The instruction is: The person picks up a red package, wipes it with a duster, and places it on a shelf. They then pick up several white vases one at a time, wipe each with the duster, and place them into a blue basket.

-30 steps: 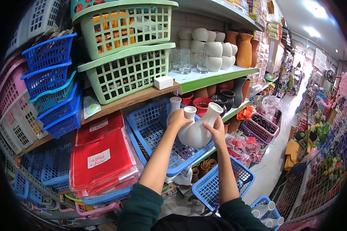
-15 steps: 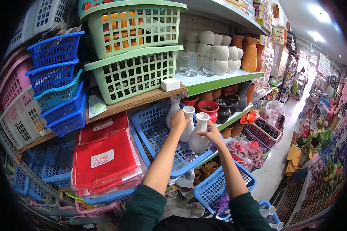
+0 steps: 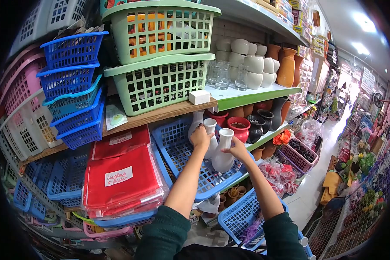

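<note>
Three white vases with narrow necks stand in a blue plastic basket (image 3: 177, 149) on the shelf. My left hand (image 3: 200, 138) is closed round the neck of the middle vase (image 3: 210, 148). On the front vase (image 3: 223, 157), which is upright and bulges at the bottom, my right hand (image 3: 237, 149) has its thumb against the neck; its other fingers are mostly hidden behind. The rear vase (image 3: 196, 120) is partly covered by my left hand and the shelf board above.
Green baskets (image 3: 162, 86) and a white box (image 3: 200, 97) sit on the wooden shelf above. Red packets (image 3: 121, 177) lie to the left. Red pots (image 3: 238, 126) and black pots (image 3: 256, 125) stand behind the vases. Another blue basket (image 3: 242, 212) is below.
The camera view has shifted slightly, so the shelves appear a little further right. Both hands keep their hold on the two vases, which show little or no movement in the basket.
</note>
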`<action>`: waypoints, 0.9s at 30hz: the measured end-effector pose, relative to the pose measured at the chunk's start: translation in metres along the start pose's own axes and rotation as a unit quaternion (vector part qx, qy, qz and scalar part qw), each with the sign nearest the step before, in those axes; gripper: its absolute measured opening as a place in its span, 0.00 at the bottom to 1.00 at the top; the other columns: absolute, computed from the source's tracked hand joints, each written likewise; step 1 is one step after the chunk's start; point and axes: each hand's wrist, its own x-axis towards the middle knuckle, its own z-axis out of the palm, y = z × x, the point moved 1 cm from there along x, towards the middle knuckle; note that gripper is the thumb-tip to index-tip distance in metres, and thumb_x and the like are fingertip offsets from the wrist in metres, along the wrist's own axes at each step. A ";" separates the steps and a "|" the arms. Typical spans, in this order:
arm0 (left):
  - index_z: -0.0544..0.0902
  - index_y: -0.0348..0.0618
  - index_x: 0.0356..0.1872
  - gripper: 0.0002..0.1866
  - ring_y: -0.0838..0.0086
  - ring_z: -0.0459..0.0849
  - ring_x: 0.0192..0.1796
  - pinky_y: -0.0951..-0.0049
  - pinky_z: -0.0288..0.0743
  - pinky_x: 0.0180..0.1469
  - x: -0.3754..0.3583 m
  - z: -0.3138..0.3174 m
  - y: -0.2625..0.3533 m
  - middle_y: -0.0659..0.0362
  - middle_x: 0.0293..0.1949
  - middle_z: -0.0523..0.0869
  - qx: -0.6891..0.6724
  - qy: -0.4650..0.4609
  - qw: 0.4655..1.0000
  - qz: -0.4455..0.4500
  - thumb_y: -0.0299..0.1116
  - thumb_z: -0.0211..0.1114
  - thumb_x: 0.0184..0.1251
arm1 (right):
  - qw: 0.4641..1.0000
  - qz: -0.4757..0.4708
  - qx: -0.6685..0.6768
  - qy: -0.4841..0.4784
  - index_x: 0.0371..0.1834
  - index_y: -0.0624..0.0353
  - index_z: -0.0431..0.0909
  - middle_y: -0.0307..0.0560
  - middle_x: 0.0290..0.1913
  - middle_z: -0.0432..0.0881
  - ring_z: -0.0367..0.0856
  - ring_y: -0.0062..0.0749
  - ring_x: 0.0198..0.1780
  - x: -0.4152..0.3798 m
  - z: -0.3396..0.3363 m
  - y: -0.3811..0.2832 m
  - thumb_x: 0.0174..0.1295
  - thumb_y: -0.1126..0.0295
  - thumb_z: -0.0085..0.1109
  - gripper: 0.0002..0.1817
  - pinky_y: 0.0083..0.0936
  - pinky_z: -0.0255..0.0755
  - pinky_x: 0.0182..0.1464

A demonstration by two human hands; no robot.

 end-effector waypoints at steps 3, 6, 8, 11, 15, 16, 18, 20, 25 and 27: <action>0.75 0.40 0.44 0.31 0.57 0.84 0.43 0.61 0.78 0.42 0.000 0.001 -0.001 0.48 0.41 0.84 -0.001 0.006 1.000 0.005 0.51 0.73 0.41 | 1.000 0.017 0.018 -0.019 0.58 0.59 0.68 0.56 0.51 0.78 0.77 0.44 0.54 0.002 -0.001 0.005 0.37 0.65 0.75 0.40 0.34 0.69 0.54; 0.76 0.40 0.43 0.30 0.57 0.83 0.43 0.60 0.78 0.43 0.000 0.001 0.002 0.47 0.42 0.83 -0.004 -0.004 1.000 0.011 0.50 0.73 0.42 | 1.000 0.022 -0.010 0.005 0.59 0.60 0.66 0.59 0.50 0.78 0.77 0.46 0.54 0.005 0.001 0.015 0.37 0.62 0.75 0.42 0.35 0.70 0.54; 0.78 0.39 0.42 0.28 0.56 0.83 0.44 0.59 0.78 0.44 0.000 0.000 0.006 0.47 0.41 0.84 -0.016 -0.044 0.999 0.018 0.48 0.73 0.42 | 1.000 0.016 -0.016 0.008 0.58 0.59 0.66 0.56 0.48 0.79 0.78 0.43 0.51 0.007 0.003 0.022 0.38 0.63 0.75 0.41 0.34 0.70 0.52; 0.82 0.37 0.35 0.17 0.57 0.84 0.42 0.61 0.78 0.44 -0.007 -0.016 0.015 0.46 0.39 0.84 0.021 -0.105 0.994 0.026 0.40 0.69 0.50 | 0.999 -0.003 -0.036 0.018 0.58 0.59 0.66 0.53 0.45 0.80 0.79 0.40 0.48 0.002 0.002 0.019 0.39 0.64 0.75 0.40 0.32 0.72 0.49; 0.83 0.36 0.33 0.13 0.55 0.84 0.43 0.58 0.78 0.44 -0.023 -0.033 0.027 0.46 0.39 0.84 -0.022 -0.111 0.993 0.014 0.37 0.64 0.54 | 0.996 0.026 -0.079 0.017 0.58 0.59 0.66 0.54 0.44 0.80 0.79 0.42 0.46 -0.004 -0.002 0.011 0.37 0.63 0.76 0.41 0.32 0.72 0.49; 0.82 0.37 0.36 0.12 0.54 0.83 0.43 0.57 0.77 0.44 -0.039 -0.047 0.035 0.45 0.39 0.83 -0.052 -0.080 0.995 0.043 0.35 0.63 0.55 | 0.996 0.026 -0.081 0.020 0.58 0.59 0.66 0.54 0.44 0.80 0.79 0.42 0.46 -0.007 -0.002 0.009 0.37 0.63 0.76 0.41 0.32 0.72 0.49; 0.82 0.37 0.38 0.12 0.53 0.83 0.43 0.56 0.76 0.44 -0.064 -0.063 0.045 0.45 0.40 0.83 -0.083 -0.049 0.993 0.075 0.33 0.61 0.56 | 0.998 0.013 -0.050 0.028 0.58 0.59 0.67 0.53 0.44 0.80 0.79 0.41 0.46 -0.013 -0.003 0.008 0.37 0.62 0.76 0.41 0.33 0.72 0.49; 0.79 0.34 0.44 0.15 0.55 0.81 0.46 0.61 0.74 0.49 -0.086 -0.068 0.048 0.47 0.41 0.84 -0.197 0.013 0.974 0.108 0.31 0.61 0.56 | 0.996 0.027 -0.073 0.047 0.57 0.61 0.66 0.56 0.44 0.80 0.79 0.44 0.47 -0.027 -0.007 -0.002 0.36 0.61 0.76 0.41 0.34 0.72 0.50; 0.79 0.36 0.42 0.11 0.61 0.83 0.42 0.66 0.74 0.46 -0.138 -0.079 0.047 0.51 0.41 0.83 -0.280 0.018 0.939 0.197 0.26 0.59 0.58 | 0.984 0.029 -0.006 0.178 0.58 0.59 0.65 0.59 0.46 0.79 0.79 0.45 0.47 -0.082 -0.011 -0.034 0.43 0.65 0.71 0.37 0.34 0.72 0.48; 0.79 0.37 0.42 0.11 0.61 0.83 0.42 0.66 0.74 0.46 -0.158 -0.082 0.045 0.51 0.41 0.83 -0.304 -0.008 0.929 0.213 0.26 0.59 0.58 | 0.974 0.015 0.019 0.226 0.59 0.60 0.64 0.59 0.48 0.77 0.78 0.44 0.48 -0.106 -0.006 -0.044 0.46 0.68 0.69 0.35 0.34 0.71 0.49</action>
